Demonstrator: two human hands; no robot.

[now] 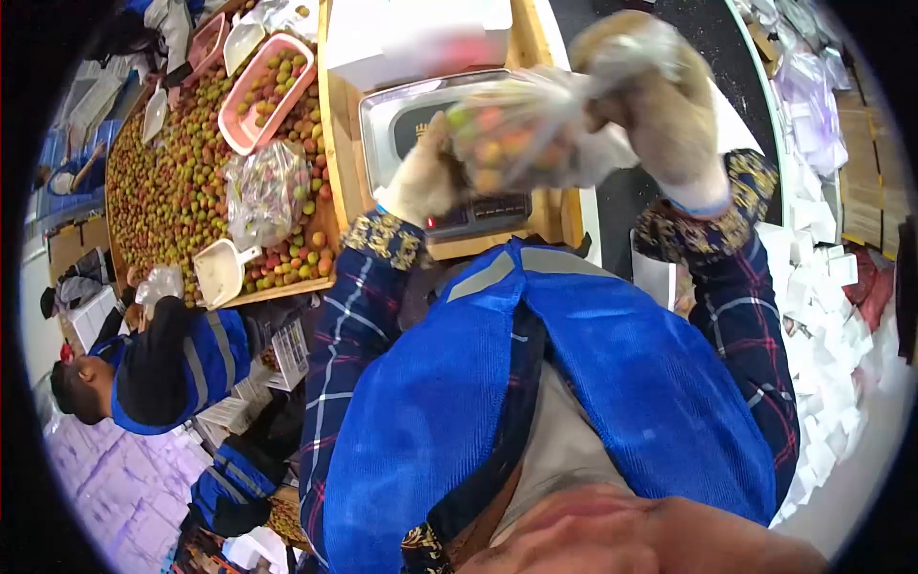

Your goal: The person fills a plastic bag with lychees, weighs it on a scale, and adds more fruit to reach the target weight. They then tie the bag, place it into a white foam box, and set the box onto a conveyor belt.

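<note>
This looks like a packing room for fruit, since a wide wooden-edged table (316, 282) lies heaped with small round red-and-green fruit (172, 191), with scoops (220, 272) and pink baskets (268, 93) among it and a weighing scale (382, 129) just beside. Several people in blue vests with pale stripes (215, 354) (a uniform, by the look of it) are around the room, and white boxes or packing pieces (822, 383) lie piled along the far side.
</note>
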